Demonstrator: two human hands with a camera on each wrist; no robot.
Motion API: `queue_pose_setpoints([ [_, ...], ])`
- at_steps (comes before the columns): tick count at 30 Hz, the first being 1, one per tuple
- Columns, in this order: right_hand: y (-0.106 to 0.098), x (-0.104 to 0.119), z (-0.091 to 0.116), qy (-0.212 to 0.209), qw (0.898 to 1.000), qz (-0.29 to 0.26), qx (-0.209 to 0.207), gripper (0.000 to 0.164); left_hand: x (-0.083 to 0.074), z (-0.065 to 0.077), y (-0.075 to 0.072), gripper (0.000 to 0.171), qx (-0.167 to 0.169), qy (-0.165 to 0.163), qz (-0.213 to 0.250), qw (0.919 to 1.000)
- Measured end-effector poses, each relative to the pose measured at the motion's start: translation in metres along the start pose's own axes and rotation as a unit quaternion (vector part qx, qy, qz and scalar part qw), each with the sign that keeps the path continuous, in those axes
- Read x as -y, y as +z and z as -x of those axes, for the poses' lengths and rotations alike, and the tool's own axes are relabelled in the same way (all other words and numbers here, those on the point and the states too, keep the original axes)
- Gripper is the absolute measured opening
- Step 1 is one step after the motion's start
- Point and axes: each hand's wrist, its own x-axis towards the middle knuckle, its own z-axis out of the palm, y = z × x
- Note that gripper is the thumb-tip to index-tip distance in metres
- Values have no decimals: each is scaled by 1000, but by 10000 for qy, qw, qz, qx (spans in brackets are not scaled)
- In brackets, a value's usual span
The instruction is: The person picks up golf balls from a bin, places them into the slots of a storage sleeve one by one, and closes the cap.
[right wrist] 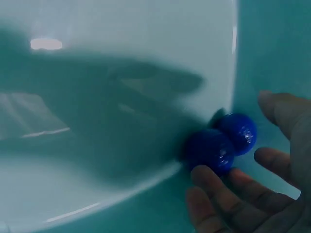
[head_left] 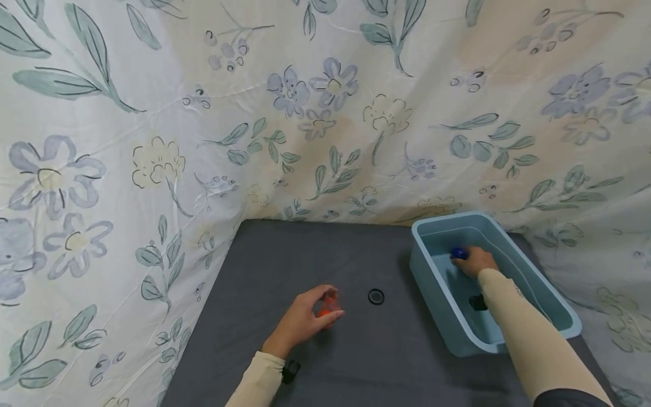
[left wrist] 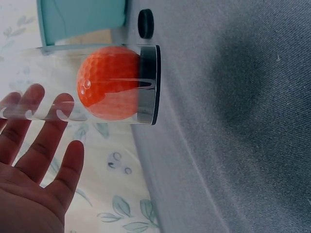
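My left hand (head_left: 300,317) holds a clear tube (left wrist: 58,60) above the dark table, its thumb and fingers around the wall in the head view. At the tube's lower end sits an orange dimpled golf ball (left wrist: 109,82), against a black end cap (left wrist: 148,85). My right hand (head_left: 478,261) reaches down into a light-blue bin (head_left: 432,288). Two blue balls (right wrist: 209,151) lie together at a corner of the bin floor. Right fingertips are at the nearer ball, while the thumb (right wrist: 279,107) stands apart from both balls, fingers spread.
A black ring-shaped cap (head_left: 376,296) lies on the dark cloth-covered table (head_left: 305,254), between the left hand and the bin. Floral fabric (head_left: 325,141) hangs behind the table and along its sides. The bin's raised rim surrounds the right forearm.
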Motion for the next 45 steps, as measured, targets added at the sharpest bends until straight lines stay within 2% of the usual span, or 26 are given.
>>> queue_pose_setpoints([
  [4,2,-4,-3,76,9993,331,-120,56,1,0,0,49,-26,16,-33,10000],
  [11,8,-7,-5,-211,9916,1269,-133,21,1,-1,0,48,-17,87,-36,10000],
  [17,13,-9,-2,-462,9873,1520,-39,13,1,0,-1,48,12,-16,44,10000],
  [29,15,-8,6,-291,9878,1527,95,15,2,10,-9,48,-2,22,31,10000],
  [33,8,-7,10,-238,9907,1339,61,24,2,10,-10,47,59,30,31,10000],
  [39,-10,15,29,-280,9965,787,8,47,2,8,-11,47,99,57,103,9999],
  [45,-18,37,48,-542,9981,282,-43,53,0,5,-11,47,88,116,104,9998],
])
